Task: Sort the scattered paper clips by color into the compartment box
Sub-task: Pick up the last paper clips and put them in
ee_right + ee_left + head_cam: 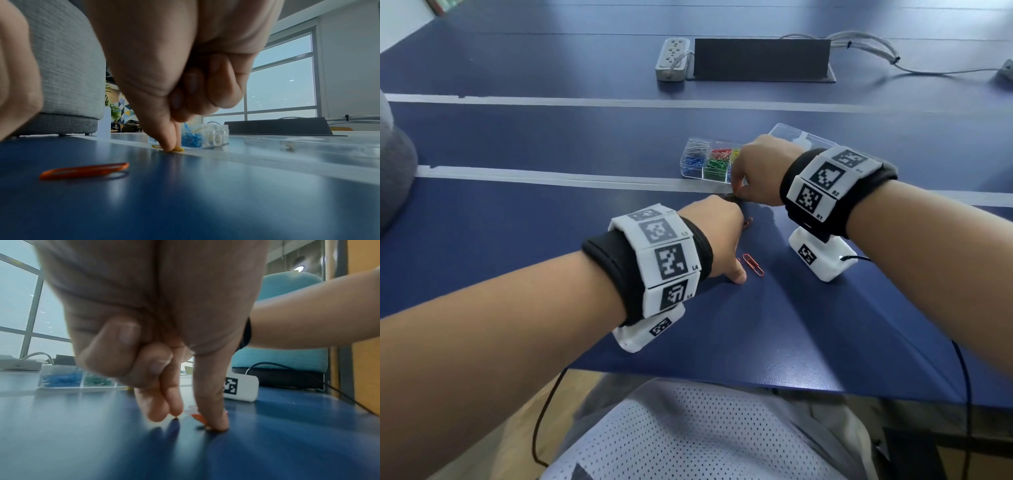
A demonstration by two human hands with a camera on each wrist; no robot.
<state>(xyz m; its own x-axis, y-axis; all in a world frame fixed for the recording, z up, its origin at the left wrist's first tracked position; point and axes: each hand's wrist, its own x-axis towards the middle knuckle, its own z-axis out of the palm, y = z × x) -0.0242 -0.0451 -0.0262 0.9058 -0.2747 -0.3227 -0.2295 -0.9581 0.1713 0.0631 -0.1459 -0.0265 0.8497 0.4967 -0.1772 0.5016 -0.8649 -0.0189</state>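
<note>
Under right fingers (170, 142): yellow clip (178, 149), touching.

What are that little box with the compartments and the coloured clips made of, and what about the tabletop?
Compartment box: clear hard plastic, by its see-through glossy walls.
Paper clips, such as the orange one: probably wire with a coloured coating; thin bent loops, smooth and bright.
Table: a smooth dark blue surface, perhaps laminate, with a soft sheen; its core is hidden.
</note>
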